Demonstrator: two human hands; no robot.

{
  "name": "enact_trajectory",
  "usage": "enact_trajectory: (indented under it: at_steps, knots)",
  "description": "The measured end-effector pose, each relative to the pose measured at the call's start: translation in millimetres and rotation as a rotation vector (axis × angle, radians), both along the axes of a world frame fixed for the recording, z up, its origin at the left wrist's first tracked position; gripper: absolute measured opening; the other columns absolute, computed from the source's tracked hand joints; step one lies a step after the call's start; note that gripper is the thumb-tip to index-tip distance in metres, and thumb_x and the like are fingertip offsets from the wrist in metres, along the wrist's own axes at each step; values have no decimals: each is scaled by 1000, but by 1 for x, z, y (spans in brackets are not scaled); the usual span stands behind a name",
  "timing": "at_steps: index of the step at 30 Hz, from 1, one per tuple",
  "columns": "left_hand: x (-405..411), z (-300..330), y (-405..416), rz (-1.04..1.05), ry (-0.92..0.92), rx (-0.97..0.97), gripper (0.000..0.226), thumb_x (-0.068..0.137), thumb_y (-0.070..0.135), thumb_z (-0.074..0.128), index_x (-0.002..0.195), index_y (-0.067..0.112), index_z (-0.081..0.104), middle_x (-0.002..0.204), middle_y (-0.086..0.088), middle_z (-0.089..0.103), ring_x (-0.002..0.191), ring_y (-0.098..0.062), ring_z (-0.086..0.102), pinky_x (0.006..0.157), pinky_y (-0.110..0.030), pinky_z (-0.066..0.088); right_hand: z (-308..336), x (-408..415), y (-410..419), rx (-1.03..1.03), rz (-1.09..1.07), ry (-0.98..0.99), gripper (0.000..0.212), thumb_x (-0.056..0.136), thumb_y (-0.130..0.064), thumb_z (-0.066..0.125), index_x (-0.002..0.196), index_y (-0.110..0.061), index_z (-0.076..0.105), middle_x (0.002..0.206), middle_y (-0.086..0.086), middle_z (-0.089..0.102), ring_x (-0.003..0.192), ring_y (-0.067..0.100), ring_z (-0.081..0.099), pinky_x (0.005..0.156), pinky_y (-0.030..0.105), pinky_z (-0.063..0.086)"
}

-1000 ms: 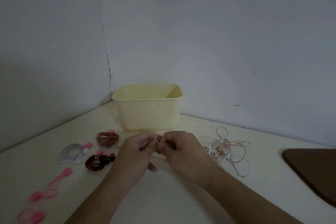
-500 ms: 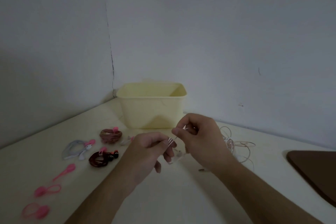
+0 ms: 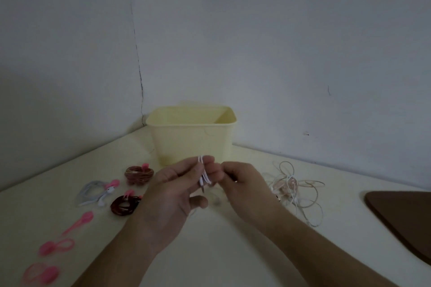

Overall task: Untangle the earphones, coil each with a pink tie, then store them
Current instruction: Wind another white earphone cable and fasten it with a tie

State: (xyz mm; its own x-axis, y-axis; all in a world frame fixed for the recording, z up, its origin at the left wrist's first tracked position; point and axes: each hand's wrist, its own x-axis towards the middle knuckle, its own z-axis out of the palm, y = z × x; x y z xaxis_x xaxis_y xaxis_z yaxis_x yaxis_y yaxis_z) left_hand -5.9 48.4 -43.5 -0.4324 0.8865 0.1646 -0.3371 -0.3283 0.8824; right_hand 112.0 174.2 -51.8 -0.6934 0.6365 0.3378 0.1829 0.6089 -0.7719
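pale yellow bin [image 3: 191, 140], pink ties [image 3: 56, 246], white cable [image 3: 204, 173]

- Dim room, pretty low light, everything looks greyish.
- Cream table [image 3: 233, 251] pushed right into a corner.
- Plain white wall [image 3: 279, 42] behind the table, another on its left side.
- Thin dark crack [image 3: 137, 53] runs down the corner seam to the table.
- Brown mat [image 3: 403, 221] at the table's right edge.

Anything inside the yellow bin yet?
Only the far inner wall of the yellow bin shows, bare near the rim. Its near wall hides the floor, so stored earphones cannot be ruled out.
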Motion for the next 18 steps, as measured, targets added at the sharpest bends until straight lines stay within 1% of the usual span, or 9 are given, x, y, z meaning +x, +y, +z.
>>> enact_trajectory:
  at_steps: [2, 3, 4, 7, 9, 12, 14, 16, 18]
  knots:
    - [-1, 1, 1, 79, -2, 26, 30, 94, 10, 58, 119, 2, 72, 114, -11, 78, 104, -19, 76, 50, -24, 53, -2, 0, -9, 15, 47, -88, 37, 107, -32, 55, 74, -23, 70, 65, -4, 62, 58, 7, 55, 59, 24, 41]
    - [-2, 0, 2, 115, 27, 23, 30, 96, 8, 57, 122, 3, 70, 117, -9, 78, 110, -20, 75, 52, -25, 55, -3, -1, -12, 24, 70, -117, 37, 107, -31, 54, 73, -23, 69, 67, -4, 63, 60, 10, 56, 60, 25, 41]
    - [-3, -1, 3, 156, 77, 4, 28, 99, 6, 56, 124, 5, 70, 118, -7, 78, 112, -20, 75, 54, -26, 57, -3, -1, -15, 40, 89, -136, 36, 107, -29, 54, 74, -23, 69, 66, -6, 62, 59, 9, 54, 59, 24, 39]
    - [-5, -8, 6, 242, 248, -78, 26, 103, 5, 56, 123, 13, 72, 115, -1, 80, 111, -16, 75, 59, -28, 61, -3, -3, -19, 99, 107, -156, 29, 104, -21, 57, 77, -17, 66, 57, -16, 52, 56, 5, 46, 56, 22, 34]
    - [-4, -9, 6, 246, 288, -101, 27, 104, 5, 55, 123, 16, 72, 114, 2, 80, 110, -13, 75, 59, -27, 60, -4, -3, -19, 121, 113, -167, 27, 102, -19, 58, 75, -19, 62, 57, -21, 52, 57, 4, 47, 56, 22, 33]
    - [-2, -7, 5, 236, 266, -87, 28, 104, 3, 55, 125, 14, 70, 117, 3, 79, 112, -11, 74, 56, -28, 58, -4, -2, -19, 124, 121, -179, 31, 102, -20, 57, 71, -24, 57, 58, -24, 53, 57, 4, 47, 56, 21, 33]
    - [-3, -5, 4, 250, 218, -64, 28, 102, 2, 57, 125, 12, 70, 118, 1, 79, 113, -12, 74, 52, -29, 56, -4, -2, -21, 114, 139, -184, 27, 101, -18, 56, 76, -22, 64, 58, -20, 54, 58, 4, 49, 56, 21, 35]
    - [-3, -5, 4, 266, 173, -46, 29, 100, 2, 60, 126, 10, 69, 118, 0, 79, 114, -13, 73, 49, -29, 53, -4, -3, -23, 103, 167, -189, 24, 102, -17, 55, 85, -20, 71, 60, -15, 54, 57, 3, 50, 56, 20, 36]
    - [-4, -7, 4, 282, 158, -45, 29, 98, 2, 62, 125, 10, 70, 118, 0, 79, 114, -13, 73, 49, -30, 48, -4, -3, -24, 104, 189, -188, 23, 102, -16, 55, 89, -19, 73, 62, -15, 56, 57, 3, 51, 56, 19, 36]
